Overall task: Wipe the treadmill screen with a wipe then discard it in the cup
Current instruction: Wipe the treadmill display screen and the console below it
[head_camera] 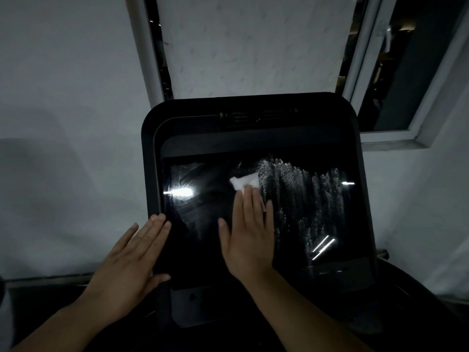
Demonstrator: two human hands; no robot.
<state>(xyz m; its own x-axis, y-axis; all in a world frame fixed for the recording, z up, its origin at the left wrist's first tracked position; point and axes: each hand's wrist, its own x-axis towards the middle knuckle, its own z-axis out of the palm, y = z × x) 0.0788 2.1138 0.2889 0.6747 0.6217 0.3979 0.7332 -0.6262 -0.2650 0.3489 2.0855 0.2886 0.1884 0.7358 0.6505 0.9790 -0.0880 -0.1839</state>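
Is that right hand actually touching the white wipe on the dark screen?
Touching. The head view shows the right hand with flat fingers overlapping the crumpled white wipe, pressing it against the glossy black treadmill screen.

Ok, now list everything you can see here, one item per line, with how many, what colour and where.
treadmill screen: one, black and glossy, centre of view
console housing: one, black, framing the screen
wipe: one, white, upper middle of the screen, under the right fingertips
wet streaks: a broad patch, pale grey, right half of the screen
window frame: one, pale grey, upper right, swung open
wall: pale grey, behind the console
left hand: one, flat on the screen's left edge
right hand: one, flat, pressing the wipe
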